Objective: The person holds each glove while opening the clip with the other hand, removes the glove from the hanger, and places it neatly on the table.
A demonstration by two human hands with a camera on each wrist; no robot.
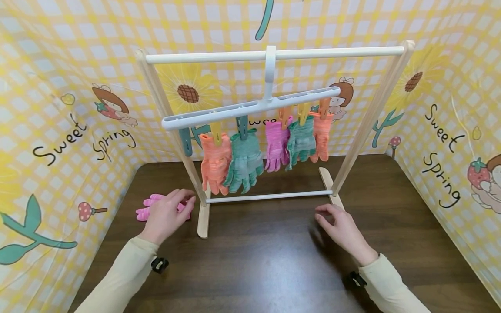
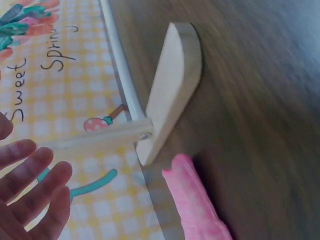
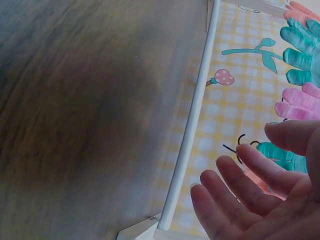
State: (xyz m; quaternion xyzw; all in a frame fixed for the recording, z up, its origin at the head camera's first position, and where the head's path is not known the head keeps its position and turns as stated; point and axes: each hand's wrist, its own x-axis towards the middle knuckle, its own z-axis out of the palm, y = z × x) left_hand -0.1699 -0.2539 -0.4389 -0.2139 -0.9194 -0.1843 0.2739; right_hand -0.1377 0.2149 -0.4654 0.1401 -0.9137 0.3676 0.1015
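Observation:
My left hand (image 1: 167, 217) hovers over a pink glove (image 1: 144, 213) on the table, partly covering it; its fingers are loosely bent and hold nothing. In the left wrist view the glove (image 2: 195, 200) lies apart from the fingertips. My right hand (image 1: 342, 230) is held near the rack's right foot with relaxed fingers and nothing in them. From a pale hanger (image 1: 223, 114) hang an orange glove (image 1: 215, 165), a green glove (image 1: 245, 163), a pink glove (image 1: 276, 145), another green glove (image 1: 302, 141) and another orange glove (image 1: 322, 139), all clipped by pegs. A teal peg (image 1: 185, 142) at the left end holds nothing.
The hanger hooks over the white top bar (image 1: 211, 56) of a wooden rack and tilts, left end lower. The rack's left foot (image 1: 204, 221) stands just right of my left hand. Checked yellow cloth (image 1: 70, 165) walls in the brown table (image 1: 250, 261).

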